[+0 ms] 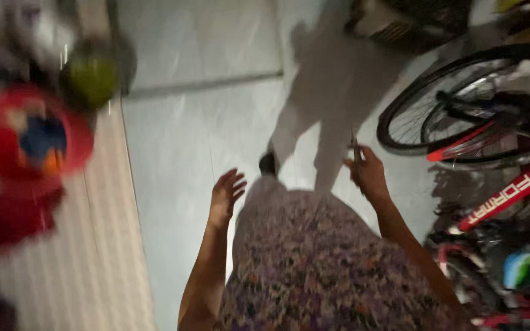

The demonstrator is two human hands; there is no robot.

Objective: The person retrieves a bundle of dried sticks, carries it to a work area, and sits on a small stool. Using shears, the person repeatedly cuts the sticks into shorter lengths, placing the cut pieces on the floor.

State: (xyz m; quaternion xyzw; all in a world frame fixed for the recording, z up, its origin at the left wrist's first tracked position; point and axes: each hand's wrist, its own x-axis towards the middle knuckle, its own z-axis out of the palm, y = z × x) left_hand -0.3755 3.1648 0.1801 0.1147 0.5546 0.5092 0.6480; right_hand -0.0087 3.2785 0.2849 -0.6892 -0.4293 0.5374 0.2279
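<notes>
Head view looks straight down at you as you stand on a pale tiled floor (197,122), and your right hand (369,175) is closed around a thin dark object (356,158) that stands up between the fingers; it is too blurred to tell what it is. That object sits just left of the bicycle wheel (455,104), well above your patterned dress (320,263). Your left hand (225,193) is on the far side of the dress from the wheel, fingers spread and open, holding nothing and touching nothing.

Farther from the wheel, across the floor, a ribbed pale mat (93,245) runs along the edge, with a red round toy (32,132) and a green ball (90,79) beside it, both smeared by motion. Close under the wheel stands a red bicycle frame (504,196), and a small blue and green helmet (521,270) lies below it. Your shadow (332,79) falls across the floor just left of the wheel.

By my reading, you are mid-stride, carrying the thin object with the bicycles nearest to it. Any move toward the wheel would call for a firm hold with the right hand, while the left is free to steady things.
</notes>
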